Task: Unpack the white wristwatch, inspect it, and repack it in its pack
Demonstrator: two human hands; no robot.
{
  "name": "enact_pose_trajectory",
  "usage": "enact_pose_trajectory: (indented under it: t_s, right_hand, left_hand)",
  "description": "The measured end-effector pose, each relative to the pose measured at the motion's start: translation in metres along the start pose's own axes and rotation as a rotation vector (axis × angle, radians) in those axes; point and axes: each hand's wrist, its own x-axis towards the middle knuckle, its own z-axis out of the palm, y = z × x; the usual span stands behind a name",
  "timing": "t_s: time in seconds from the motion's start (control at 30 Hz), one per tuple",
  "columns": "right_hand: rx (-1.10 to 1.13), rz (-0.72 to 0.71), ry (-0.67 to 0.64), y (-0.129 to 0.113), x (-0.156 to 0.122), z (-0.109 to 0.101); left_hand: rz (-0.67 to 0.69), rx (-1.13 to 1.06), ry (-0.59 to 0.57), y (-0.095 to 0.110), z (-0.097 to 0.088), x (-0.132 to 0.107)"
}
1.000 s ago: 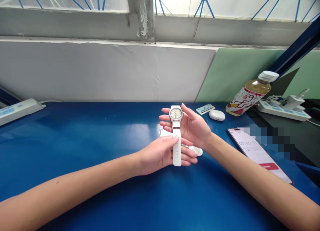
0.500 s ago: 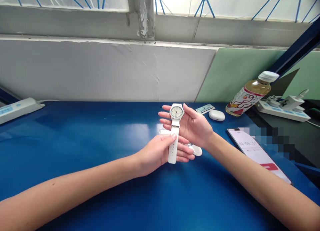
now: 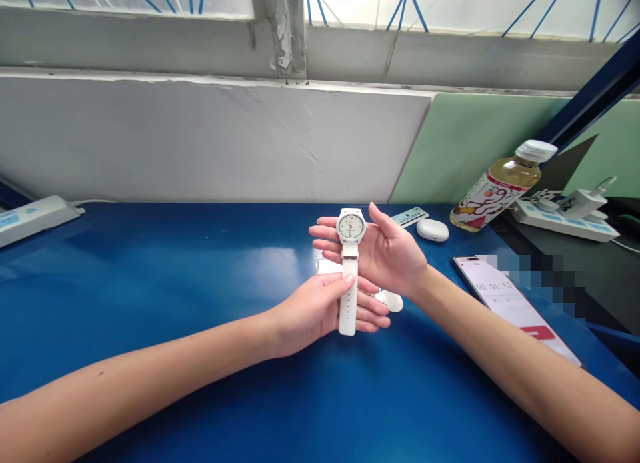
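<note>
A white wristwatch with a pale round dial is held over the blue tabletop, its strap hanging toward me. My left hand pinches the strap, thumb on top and fingers stretched out underneath. Palm up behind the watch is my right hand, its fingers extended and its thumb apart. The watch head lies in front of these fingers; whether it rests on them I cannot tell. Beneath the hands a white rounded object and another white item are partly hidden.
On the blue table, a white earbud case and a small printed card lie beyond my right hand. A smartphone showing a timer lies to the right. Behind it are a drink bottle and a power strip. Another power strip is at left.
The watch has tilted slightly, its strap end now a little lower. My right hand's fingers reach slightly farther left. My left hand keeps its pinch on the strap.
</note>
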Motion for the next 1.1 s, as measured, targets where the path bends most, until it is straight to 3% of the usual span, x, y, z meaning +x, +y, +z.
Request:
enact_pose_trajectory:
  t_s: [0.2, 0.7, 0.9, 1.1]
  right_hand:
    - [-0.003, -0.055, -0.01, -0.0002, -0.0014, 0.0]
    - [0.039, -0.032, 0.05, -0.0006, 0.0, -0.0011]
    - [0.088, -0.014, 0.13, -0.0044, -0.0011, -0.0017]
    - [-0.024, -0.269, 0.26, 0.0001, 0.0008, -0.0041]
  left_hand:
    - [0.073, -0.003, 0.032, 0.0025, 0.0056, -0.0004]
    - [-0.027, -0.002, 0.105, 0.0035, 0.0055, -0.0018]
    - [0.088, -0.066, 0.049, 0.002, 0.0048, -0.0012]
    - [0.102, -0.012, 0.028, 0.0018, 0.0047, -0.0006]
